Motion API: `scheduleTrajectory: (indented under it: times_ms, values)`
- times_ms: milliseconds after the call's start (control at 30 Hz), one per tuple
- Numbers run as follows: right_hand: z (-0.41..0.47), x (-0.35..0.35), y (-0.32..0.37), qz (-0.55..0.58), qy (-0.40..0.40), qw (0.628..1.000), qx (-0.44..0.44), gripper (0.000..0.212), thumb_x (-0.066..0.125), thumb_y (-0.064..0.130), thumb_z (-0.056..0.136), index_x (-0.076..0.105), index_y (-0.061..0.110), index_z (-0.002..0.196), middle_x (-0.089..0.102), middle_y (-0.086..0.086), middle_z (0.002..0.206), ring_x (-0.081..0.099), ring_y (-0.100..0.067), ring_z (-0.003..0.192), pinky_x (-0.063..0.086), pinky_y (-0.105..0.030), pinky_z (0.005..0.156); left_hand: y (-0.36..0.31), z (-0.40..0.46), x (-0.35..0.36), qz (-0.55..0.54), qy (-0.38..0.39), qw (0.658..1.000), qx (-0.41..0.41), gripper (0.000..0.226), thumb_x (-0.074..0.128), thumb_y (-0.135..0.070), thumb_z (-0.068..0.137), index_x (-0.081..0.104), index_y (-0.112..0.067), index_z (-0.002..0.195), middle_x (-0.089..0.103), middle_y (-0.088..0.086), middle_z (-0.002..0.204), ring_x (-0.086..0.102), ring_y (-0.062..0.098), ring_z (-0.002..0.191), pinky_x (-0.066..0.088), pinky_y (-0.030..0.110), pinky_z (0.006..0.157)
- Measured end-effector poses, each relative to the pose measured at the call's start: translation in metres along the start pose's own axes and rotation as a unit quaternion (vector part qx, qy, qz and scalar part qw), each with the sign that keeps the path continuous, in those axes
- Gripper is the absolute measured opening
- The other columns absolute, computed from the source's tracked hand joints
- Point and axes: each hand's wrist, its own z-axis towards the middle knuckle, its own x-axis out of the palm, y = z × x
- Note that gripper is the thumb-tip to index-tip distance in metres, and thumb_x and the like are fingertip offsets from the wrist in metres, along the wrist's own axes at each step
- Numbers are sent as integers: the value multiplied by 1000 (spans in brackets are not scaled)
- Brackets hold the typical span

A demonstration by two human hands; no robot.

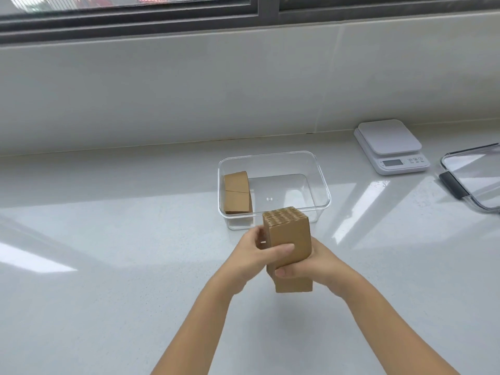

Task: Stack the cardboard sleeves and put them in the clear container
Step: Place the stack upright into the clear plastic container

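Observation:
A thick stack of brown cardboard sleeves stands upright on its edge just in front of the clear container. My left hand grips its left side with the thumb across the front face. My right hand clasps its right side lower down, thumb across the front. The corrugated top edges of the stack show. Inside the container, another bundle of brown sleeves leans against the left wall. The rest of the container floor is bare.
A white kitchen scale sits at the back right of the white counter. The container's clear lid with a dark clip lies at the far right edge. A tiled wall and window run along the back.

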Motion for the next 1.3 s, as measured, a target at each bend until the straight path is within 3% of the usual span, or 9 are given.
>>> scheduleTrajectory:
  times_ms: [233, 400, 467, 533, 600, 700, 867, 1133, 1300]
  values:
    - [5, -2, 19, -13, 24, 999, 33, 42, 73, 14, 61, 70, 23, 102, 74, 4, 87, 71, -14, 86, 54, -28, 76, -7, 6, 4, 13, -39, 998, -47, 67, 82, -38, 52, 63, -14, 111, 71, 6, 106, 70, 18, 95, 57, 34, 83]
    - [11, -9, 31, -60, 4, 995, 76, 72, 83, 37, 60, 45, 24, 121, 69, 0, 109, 69, -13, 96, 56, -31, 82, -18, 9, -3, -52, -65, 995, -61, 60, 82, -29, 53, 65, -7, 106, 74, 10, 100, 72, 19, 86, 59, 39, 80]
    - [18, -17, 42, -112, 3, 991, 77, 51, 72, 40, 77, 46, 23, 116, 68, -2, 103, 69, -13, 90, 57, -30, 76, -22, 10, -8, -88, -72, 992, -62, 55, 79, -26, 57, 66, -5, 106, 73, 9, 96, 72, 16, 80, 57, 41, 80]
    - [31, -28, 50, -126, -90, 988, 18, 23, 61, 36, 86, 57, 19, 102, 68, -7, 92, 68, -20, 80, 57, -43, 79, -24, 12, -15, -119, -85, 987, -67, 50, 78, -23, 59, 67, -5, 104, 73, 6, 93, 71, 12, 74, 56, 44, 81]
    - [48, -44, 49, -154, -273, 948, -52, 18, 59, 33, 88, 61, 16, 94, 66, -8, 89, 64, -26, 78, 53, -41, 76, -25, 12, -22, -137, -98, 983, -72, 40, 80, -17, 64, 67, -7, 101, 73, 4, 91, 71, 10, 72, 56, 42, 80]
    - [75, -67, 44, -202, -426, 878, -79, 29, 51, 22, 93, 52, 5, 117, 60, -12, 114, 57, -27, 100, 46, -36, 88, -25, 15, -30, -157, -115, 978, -73, 34, 79, -11, 70, 66, -7, 101, 73, 5, 91, 71, 12, 75, 60, 35, 70]
    - [112, -78, 37, -176, -442, 879, -30, 41, 36, 27, 98, 38, 4, 133, 50, -16, 137, 48, -33, 123, 38, -41, 100, -25, 20, -32, -171, -125, 974, -77, 37, 79, -11, 70, 65, -5, 103, 73, 5, 90, 71, 12, 75, 60, 31, 65]
    - [120, -78, 38, -269, -396, 878, 20, 30, 29, 9, 93, 53, 6, 112, 63, -21, 110, 57, -40, 97, 48, -43, 82, -26, 23, -32, -173, -132, 973, -76, 23, 74, -10, 75, 65, -8, 96, 73, 1, 84, 71, 9, 71, 60, 30, 64]
    - [107, -69, 29, -275, -406, 871, 30, 32, 27, 6, 94, 51, 5, 115, 63, -22, 110, 57, -40, 97, 48, -43, 81, -31, 19, -30, -176, -121, 975, -64, 43, 80, -16, 61, 64, -6, 100, 74, 0, 81, 72, 10, 73, 58, 29, 62]
